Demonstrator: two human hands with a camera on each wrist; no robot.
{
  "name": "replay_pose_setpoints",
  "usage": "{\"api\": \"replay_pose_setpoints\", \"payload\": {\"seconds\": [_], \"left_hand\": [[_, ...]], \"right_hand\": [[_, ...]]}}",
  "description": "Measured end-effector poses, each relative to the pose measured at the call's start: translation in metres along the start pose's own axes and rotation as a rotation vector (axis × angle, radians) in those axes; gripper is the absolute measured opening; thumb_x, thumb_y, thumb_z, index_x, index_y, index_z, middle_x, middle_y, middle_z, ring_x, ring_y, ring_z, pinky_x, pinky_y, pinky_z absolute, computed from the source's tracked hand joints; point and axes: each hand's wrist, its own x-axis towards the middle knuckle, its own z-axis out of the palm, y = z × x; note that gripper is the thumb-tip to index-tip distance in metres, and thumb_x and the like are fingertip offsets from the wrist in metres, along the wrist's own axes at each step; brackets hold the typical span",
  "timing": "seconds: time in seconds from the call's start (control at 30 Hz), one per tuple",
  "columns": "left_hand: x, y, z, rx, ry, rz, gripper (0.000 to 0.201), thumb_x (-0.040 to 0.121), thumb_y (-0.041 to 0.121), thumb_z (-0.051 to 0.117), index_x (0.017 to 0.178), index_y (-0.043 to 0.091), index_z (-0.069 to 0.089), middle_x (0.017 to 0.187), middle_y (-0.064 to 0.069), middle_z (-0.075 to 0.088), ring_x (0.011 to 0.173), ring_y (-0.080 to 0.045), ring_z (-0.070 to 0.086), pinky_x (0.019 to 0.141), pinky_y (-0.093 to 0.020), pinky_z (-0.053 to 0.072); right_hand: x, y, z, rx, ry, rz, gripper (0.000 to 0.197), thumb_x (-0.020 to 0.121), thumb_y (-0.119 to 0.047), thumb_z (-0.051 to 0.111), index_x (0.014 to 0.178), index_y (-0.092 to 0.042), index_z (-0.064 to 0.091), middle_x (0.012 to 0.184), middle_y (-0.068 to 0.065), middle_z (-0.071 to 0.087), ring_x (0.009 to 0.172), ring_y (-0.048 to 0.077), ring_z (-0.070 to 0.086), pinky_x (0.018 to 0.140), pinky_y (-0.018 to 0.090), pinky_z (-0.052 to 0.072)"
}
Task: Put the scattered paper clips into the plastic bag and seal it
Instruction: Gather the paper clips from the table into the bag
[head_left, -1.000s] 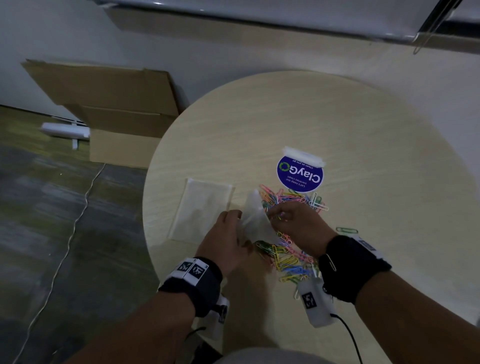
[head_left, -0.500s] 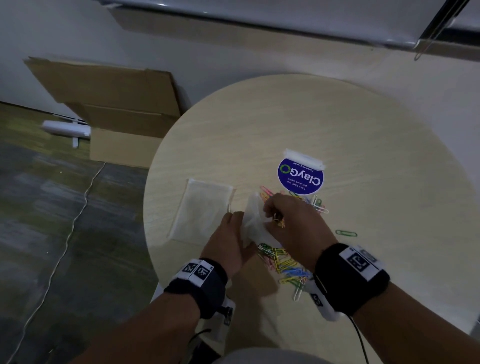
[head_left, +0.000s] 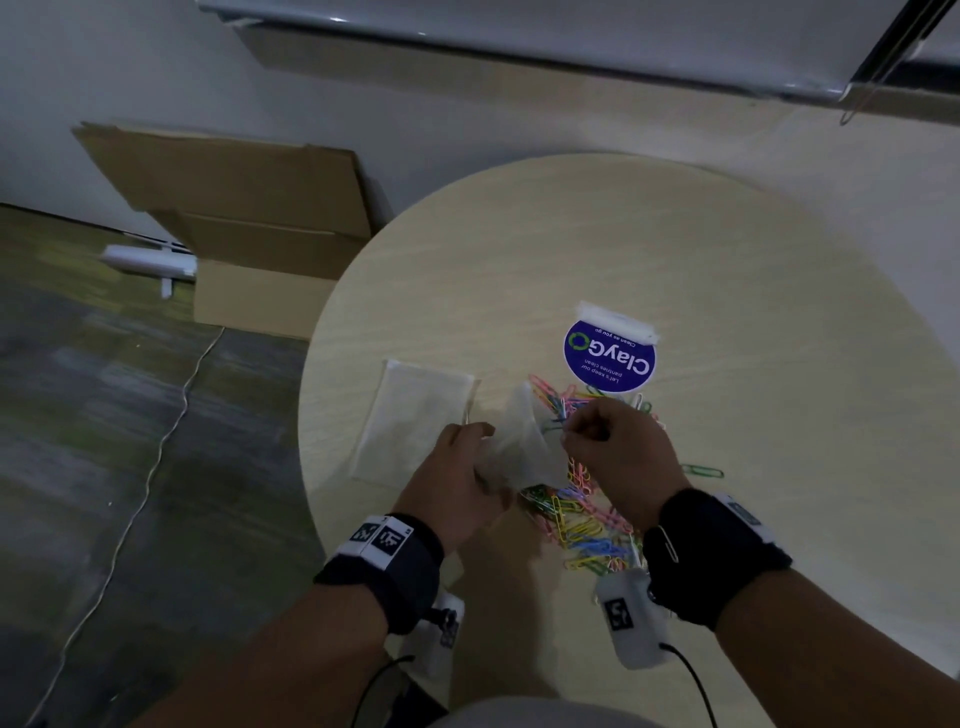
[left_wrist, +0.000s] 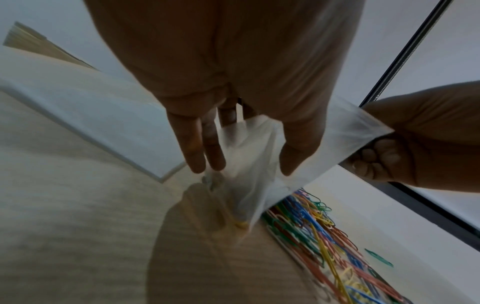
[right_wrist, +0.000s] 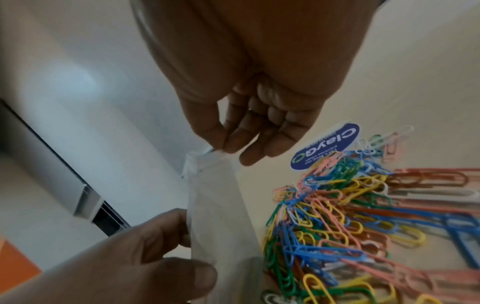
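- The plastic bag (head_left: 522, 449) is held up above the table (head_left: 753, 291), between the 2 hands, and its long axis runs from its mouth, high at about 12 o'clock in the head view, down toward 6 o'clock.
- The left hand (head_left: 457, 480) grasps the lower part of the bag: in the left wrist view its thumb and fingers (left_wrist: 200, 148) close on the film from both sides.
- The right hand (head_left: 615, 452) pinches the top edge of the bag; in the right wrist view the thumb and first fingertips (right_wrist: 233, 142) meet exactly on that edge. I cannot tell if a clip is also in the pinch.
- The paper clips (head_left: 587, 525) lie in a coloured heap on the table, below the right hand, spreading from about 1 o'clock to 5 o'clock of the bag, touching or nearly touching its lower end.
- So the right hand is nearer to the heap, and I judge that it must fetch clips while the left hand keeps the mouth up.
- 1 green clip (head_left: 702, 471) lies apart at 3 o'clock of the right hand.
- A few clips seem to be inside the bag bottom in the left wrist view, but it is blurred; most are outside, so I judge the task is at an early stage.
- A second flat bag (head_left: 410, 421) lies at 9 o'clock, and a blue round sticker (head_left: 609, 358) at 12 o'clock of the heap.
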Motion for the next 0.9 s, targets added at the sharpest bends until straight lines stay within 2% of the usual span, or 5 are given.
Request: {"api": "replay_pose_setpoints", "payload": {"seconds": [0.23, 0.33, 0.47, 0.73, 0.9], "left_hand": [[-0.001, 0.000, -0.014, -0.034, 0.014, 0.036, 0.058, 0.087, 0.026, 0.067, 0.140, 0.029, 0.045, 0.134, 0.008, 0.041, 0.103, -0.014, 0.058, 0.084, -0.035, 0.053], [0.002, 0.016, -0.015, -0.082, 0.199, 0.024, 0.022, 0.093, 0.038, 0.057, 0.110, 0.024, 0.056, 0.113, 0.005, 0.052, 0.089, -0.010, 0.057, 0.078, -0.030, 0.049], [0.011, 0.040, -0.017, 0.058, 0.124, 0.031, 0.037, 0.090, 0.051, 0.056, 0.073, 0.019, 0.055, 0.078, 0.002, 0.053, 0.072, -0.015, 0.053, 0.068, -0.031, 0.044], [0.001, 0.054, -0.047, 0.017, 0.106, 0.004, 0.030, 0.090, 0.029, 0.058, 0.070, 0.008, 0.056, 0.061, -0.006, 0.049, 0.053, -0.016, 0.041, 0.051, -0.027, 0.032], [-0.008, 0.059, -0.047, 0.035, 0.102, 0.029, 0.035, 0.089, 0.030, 0.058, 0.062, 0.013, 0.043, 0.057, -0.002, 0.038, 0.050, -0.015, 0.033, 0.054, -0.031, 0.030]], "right_hand": [[-0.001, -0.002, 0.008, -0.021, -0.036, -0.079, 0.014, 0.073, -0.011, 0.071, 0.073, -0.020, 0.060, 0.063, -0.003, 0.061, 0.054, 0.002, 0.048, 0.051, 0.011, 0.036], [-0.002, -0.001, 0.011, 0.034, -0.024, -0.069, 0.019, 0.072, -0.006, 0.069, 0.074, -0.018, 0.054, 0.061, -0.004, 0.053, 0.052, 0.004, 0.043, 0.050, 0.013, 0.036], [-0.004, -0.002, 0.014, 0.035, -0.033, -0.095, 0.023, 0.070, -0.002, 0.068, 0.074, -0.018, 0.051, 0.059, -0.004, 0.050, 0.050, 0.005, 0.040, 0.048, 0.014, 0.035], [-0.002, -0.008, 0.003, -0.093, 0.111, -0.124, 0.017, 0.074, -0.004, 0.062, 0.082, -0.018, 0.057, 0.062, 0.000, 0.057, 0.060, 0.014, 0.049, 0.056, 0.027, 0.038], [-0.001, -0.016, 0.007, -0.136, -0.045, -0.076, 0.004, 0.078, -0.012, 0.065, 0.077, -0.014, 0.062, 0.072, 0.001, 0.064, 0.069, 0.018, 0.056, 0.059, 0.029, 0.041]]}}
